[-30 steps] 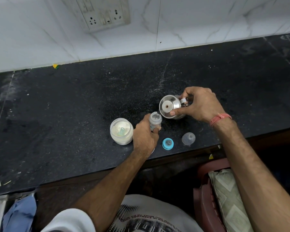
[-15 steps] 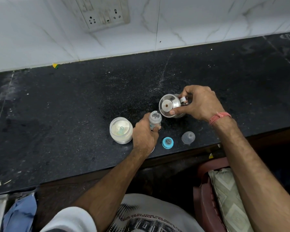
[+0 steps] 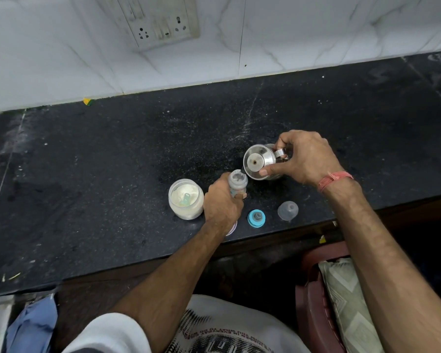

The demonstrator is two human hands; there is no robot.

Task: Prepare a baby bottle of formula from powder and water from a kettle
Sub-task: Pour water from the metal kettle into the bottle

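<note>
— Steel kettle (image 3: 259,161), tilted toward the baby bottle (image 3: 238,183), spout right at the open mouth. Gripped by the right hand (image 3: 304,157), fingers curled round the handle, thumb laid along the lid's edge.

— Any different from a second ago?

— Barely. Same tilt, same grip, kettle perhaps a touch closer to the bottle's rim. No clear stream visible at the spout; too small to tell.

— And the bottle?

— Upright on the black counter (image 3: 112,174), near the front edge, held round its body by the left hand (image 3: 222,203). Water level impossible to read from above.

— So, pouring stage?

— Probably: either pouring now or just about to. Powder step likely not yet done, judging by the scoop (image 3: 186,198) stuck in the powder jar (image 3: 186,200), just left of the holding hand.

— Closing parts?

— Blue collar with teat (image 3: 256,218) and clear cap (image 3: 287,210) lying apart on the counter, in front of the kettle. Bottle not yet ready for sealing or shaking.
</note>
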